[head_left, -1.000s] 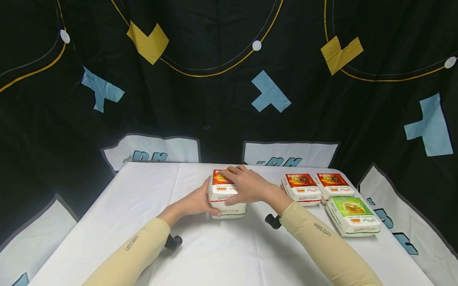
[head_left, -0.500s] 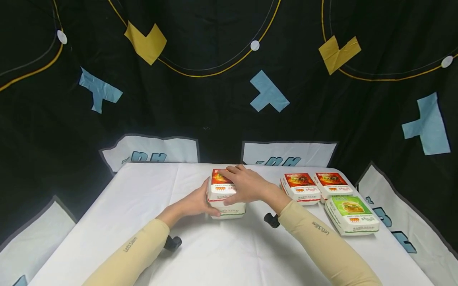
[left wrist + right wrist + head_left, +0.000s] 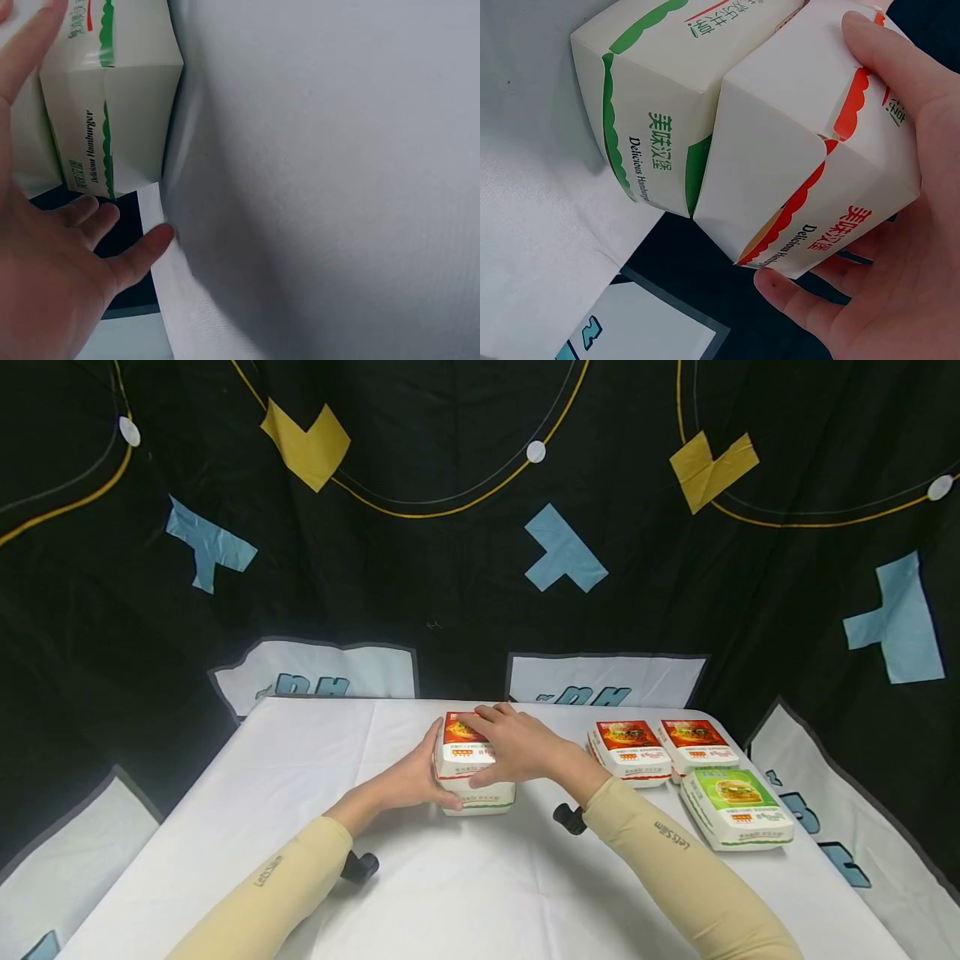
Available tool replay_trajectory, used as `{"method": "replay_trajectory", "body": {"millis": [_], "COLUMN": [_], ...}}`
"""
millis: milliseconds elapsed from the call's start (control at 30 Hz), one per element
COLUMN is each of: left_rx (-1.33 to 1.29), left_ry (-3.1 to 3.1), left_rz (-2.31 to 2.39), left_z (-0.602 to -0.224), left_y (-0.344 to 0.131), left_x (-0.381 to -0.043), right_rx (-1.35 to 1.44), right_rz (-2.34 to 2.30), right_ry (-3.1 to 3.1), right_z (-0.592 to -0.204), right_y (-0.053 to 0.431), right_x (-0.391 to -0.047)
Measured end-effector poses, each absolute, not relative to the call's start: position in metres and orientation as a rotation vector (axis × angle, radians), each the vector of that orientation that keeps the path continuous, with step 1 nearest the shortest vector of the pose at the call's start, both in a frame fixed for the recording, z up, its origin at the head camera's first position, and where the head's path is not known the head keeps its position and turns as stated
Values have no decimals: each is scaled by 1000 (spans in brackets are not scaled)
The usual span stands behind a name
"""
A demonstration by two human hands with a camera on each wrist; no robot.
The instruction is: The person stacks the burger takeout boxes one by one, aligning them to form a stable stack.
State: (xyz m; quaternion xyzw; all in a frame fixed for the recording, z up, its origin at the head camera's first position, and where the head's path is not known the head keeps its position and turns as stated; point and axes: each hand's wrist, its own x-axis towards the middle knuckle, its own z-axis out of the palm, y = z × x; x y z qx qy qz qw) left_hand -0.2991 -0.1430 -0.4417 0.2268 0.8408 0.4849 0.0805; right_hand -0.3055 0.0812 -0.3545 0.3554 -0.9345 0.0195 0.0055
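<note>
Near the back of the table, a red-topped hamburger box (image 3: 467, 760) sits on a green-trimmed hamburger box (image 3: 486, 799). My right hand (image 3: 522, 748) grips the upper box, thumb on its front and fingers over the far side, as the right wrist view shows. On the stack's left is my left hand (image 3: 408, 781), its thumb at the lower box's front corner. In the left wrist view the other fingers of that left hand (image 3: 52, 277) are spread beside the green-trimmed box (image 3: 112, 127); whether they touch it I cannot tell.
Two red-topped hamburger boxes (image 3: 630, 752) (image 3: 697, 747) stand side by side at the back right. In front of them lies a green-topped hamburger box (image 3: 738, 810). White cloth covers the table (image 3: 450, 893); a black curtain (image 3: 450, 585) hangs behind.
The left hand's fingers have loosened and spread slightly away from the stack's left side. The right hand and the boxes stay where they were.
</note>
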Motion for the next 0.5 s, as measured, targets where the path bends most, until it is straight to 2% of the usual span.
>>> {"method": "replay_trajectory", "body": {"millis": [300, 500], "left_rx": [560, 635], "left_ry": [2595, 2572], "left_rz": [1447, 1481], "left_z": [-432, -430], "left_y": [-143, -143], "left_x": [-292, -290], "right_rx": [1125, 1130], "right_rz": [27, 26], "right_ry": [-2902, -2898], "right_z": [-354, -355], "right_y": [80, 80], "right_x": [-305, -304]}}
